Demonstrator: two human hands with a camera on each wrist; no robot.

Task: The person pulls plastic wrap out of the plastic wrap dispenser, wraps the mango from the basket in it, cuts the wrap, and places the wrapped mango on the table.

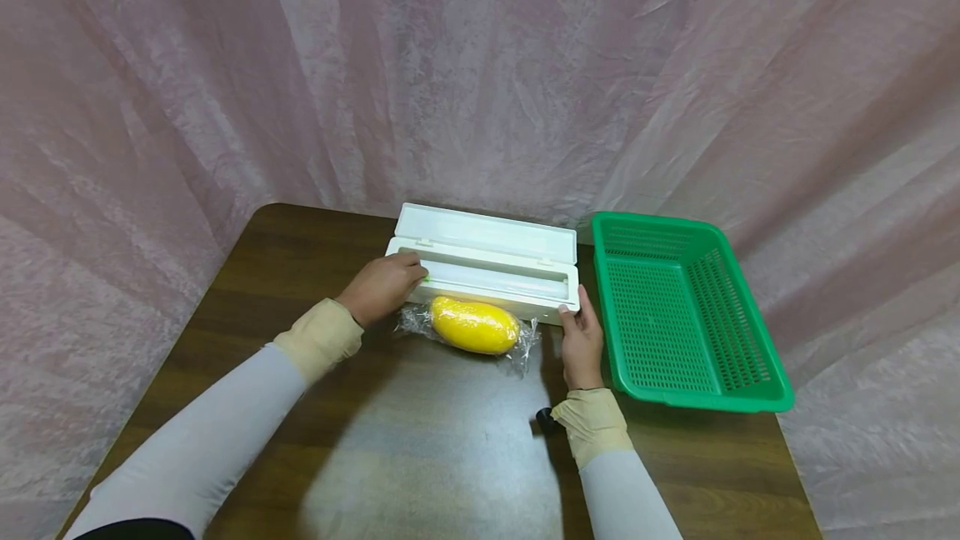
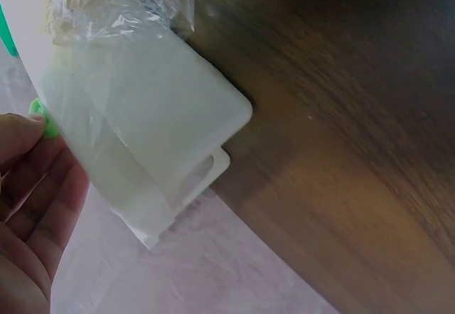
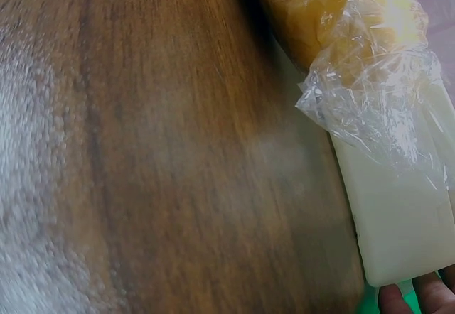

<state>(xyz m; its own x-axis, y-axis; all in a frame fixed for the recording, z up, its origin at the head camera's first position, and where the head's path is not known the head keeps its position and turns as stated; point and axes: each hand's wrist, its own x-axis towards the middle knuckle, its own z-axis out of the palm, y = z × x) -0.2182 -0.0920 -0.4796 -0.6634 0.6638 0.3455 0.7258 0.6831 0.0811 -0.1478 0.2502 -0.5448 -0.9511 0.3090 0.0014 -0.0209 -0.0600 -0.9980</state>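
Observation:
A white cling film box [image 1: 491,304] lies across the table with its lid [image 1: 487,232] raised at the back and a roll of film [image 1: 495,280] inside. At its left end my left hand [image 1: 384,286] pinches a small green slider [image 2: 44,118] on the box's edge, thumb against it. My right hand [image 1: 582,344] holds the box's right end, thumb on the front corner; its fingers are partly hidden behind that end. Against the box's front lies a yellow oval thing [image 1: 474,325], fruit-like, wrapped in clear film [image 3: 387,115] with crumpled ends.
To the right stands a green plastic basket [image 1: 693,400] with slotted walls, close beside my right hand. The brown wooden table [image 1: 442,457] ends at a pink curtain [image 1: 480,90] behind the box. A small black object [image 1: 545,419] shows by my right wrist.

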